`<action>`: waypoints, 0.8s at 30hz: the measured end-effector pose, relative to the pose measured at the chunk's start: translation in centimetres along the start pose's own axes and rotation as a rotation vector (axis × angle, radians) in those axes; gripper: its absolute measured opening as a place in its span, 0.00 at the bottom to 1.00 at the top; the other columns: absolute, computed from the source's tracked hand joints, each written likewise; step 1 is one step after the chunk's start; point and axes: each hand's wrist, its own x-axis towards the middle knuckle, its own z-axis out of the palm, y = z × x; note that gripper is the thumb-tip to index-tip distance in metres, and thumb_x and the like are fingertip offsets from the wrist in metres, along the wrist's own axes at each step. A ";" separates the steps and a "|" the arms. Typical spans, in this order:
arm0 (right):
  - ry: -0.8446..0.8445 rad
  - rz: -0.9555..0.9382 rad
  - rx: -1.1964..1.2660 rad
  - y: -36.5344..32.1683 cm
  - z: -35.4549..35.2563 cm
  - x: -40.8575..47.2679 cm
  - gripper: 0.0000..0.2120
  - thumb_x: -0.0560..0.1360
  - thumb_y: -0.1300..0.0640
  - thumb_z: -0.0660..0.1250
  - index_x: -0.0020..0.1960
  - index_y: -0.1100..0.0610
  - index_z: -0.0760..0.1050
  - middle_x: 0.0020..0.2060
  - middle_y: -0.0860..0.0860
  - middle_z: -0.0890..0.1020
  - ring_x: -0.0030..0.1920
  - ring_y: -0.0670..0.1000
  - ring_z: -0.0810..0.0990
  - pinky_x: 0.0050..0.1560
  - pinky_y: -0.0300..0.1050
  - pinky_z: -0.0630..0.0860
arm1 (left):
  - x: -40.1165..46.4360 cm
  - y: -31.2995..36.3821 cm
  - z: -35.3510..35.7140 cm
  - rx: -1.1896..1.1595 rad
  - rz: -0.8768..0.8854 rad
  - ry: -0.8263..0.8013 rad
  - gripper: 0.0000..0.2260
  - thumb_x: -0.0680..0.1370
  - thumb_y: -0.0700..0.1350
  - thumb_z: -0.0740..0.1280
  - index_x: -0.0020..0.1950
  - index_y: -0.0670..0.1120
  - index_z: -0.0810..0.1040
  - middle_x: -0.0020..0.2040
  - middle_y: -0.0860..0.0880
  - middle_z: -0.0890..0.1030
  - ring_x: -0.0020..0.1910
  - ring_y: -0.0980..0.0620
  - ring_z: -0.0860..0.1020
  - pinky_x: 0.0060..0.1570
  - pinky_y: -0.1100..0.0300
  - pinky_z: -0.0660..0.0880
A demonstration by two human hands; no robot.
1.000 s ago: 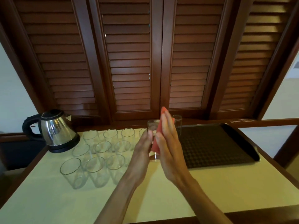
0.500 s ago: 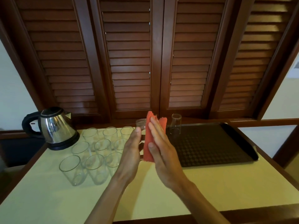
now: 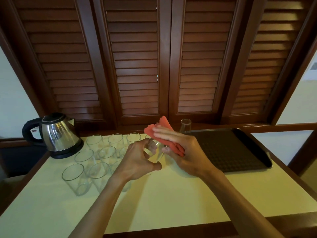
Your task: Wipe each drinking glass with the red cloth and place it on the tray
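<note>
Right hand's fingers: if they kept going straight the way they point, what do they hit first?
The right hand points left; likely first the held glass and left hand, though depth is unclear.

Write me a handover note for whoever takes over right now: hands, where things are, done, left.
Left hand: grips the glass being wiped, held above the table.
Right hand: holds the red cloth against that glass.
Tray: on the right of the table; one glass stands at its far left corner.
Unwiped glasses: clustered on the table left of the hands, beside the kettle. Some are hidden behind the left hand, so no exact count.
Done: one glass on the tray.
Left: finish this glass, set it on the tray, then do the cluster.
</note>
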 end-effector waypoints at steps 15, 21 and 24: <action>0.124 0.098 0.163 2.4 -0.4 -1.1 0.16 0.83 0.58 0.62 0.69 0.60 0.77 0.68 0.51 0.79 0.71 0.47 0.75 0.71 0.54 0.73 | 0.3 -0.4 3.8 -0.127 -0.002 -0.040 0.20 0.60 0.49 0.78 0.48 0.53 0.78 0.47 0.58 0.81 0.45 0.55 0.81 0.38 0.68 0.75; 0.112 0.090 0.224 3.5 -2.0 -2.0 0.14 0.82 0.63 0.62 0.65 0.58 0.79 0.68 0.52 0.79 0.72 0.50 0.74 0.73 0.46 0.70 | 2.2 -1.5 4.7 -0.290 -0.109 0.100 0.18 0.65 0.41 0.83 0.49 0.52 0.79 0.47 0.56 0.81 0.45 0.51 0.81 0.39 0.65 0.74; 0.243 0.277 0.240 6.9 -2.8 -3.3 0.14 0.82 0.61 0.62 0.63 0.48 0.79 0.67 0.50 0.80 0.69 0.48 0.77 0.70 0.52 0.73 | 2.7 -1.5 6.1 -0.350 -0.143 0.083 0.22 0.65 0.47 0.84 0.54 0.52 0.79 0.51 0.53 0.82 0.48 0.50 0.81 0.42 0.60 0.76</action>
